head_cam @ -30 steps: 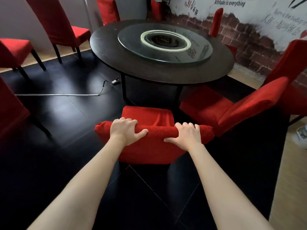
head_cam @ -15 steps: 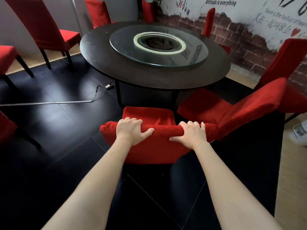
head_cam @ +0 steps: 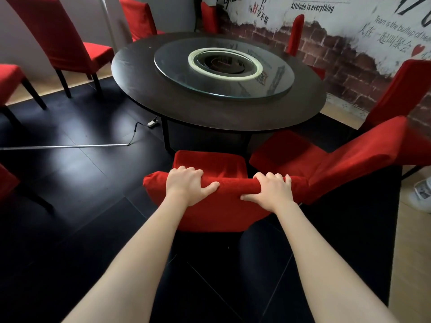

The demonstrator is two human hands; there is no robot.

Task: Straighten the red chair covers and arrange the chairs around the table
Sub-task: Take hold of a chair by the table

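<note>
Clearly both hands were clamped on the top rail of the nearest chair (head_cam: 210,206): the left hand (head_cam: 186,186) and the right hand (head_cam: 271,192) each had fingers curled over the far side of the red-covered backrest and a thumb pressed against its near face, set apart from one another along the rail. Just beyond the knuckles lay the chair's seat, and beyond that the edge of the round dark table (head_cam: 144,89), so the chair stood near the table, facing it. Close off the right hand's outer side, a second red chair (head_cam: 338,159) leaned at an angle, its backrest almost meeting the gripped rail. The chief risk, by my reckoning, lay there: a push forward or a swing to the right would drive the held chair into that neighbour, jamming the two or rucking both covers. The cover itself looked soft and loose under the fingers, so a hard shove could drag the fabric along the rail rather than move the frame, undoing any straightening. Away past the left hand, a thin cable (head_cam: 70,146) ran across the dark floor; a chair leg sliding leftward could catch it. Other chairs by the wall (head_cam: 70,43), well beyond the left hand, remained unplaced.
</note>
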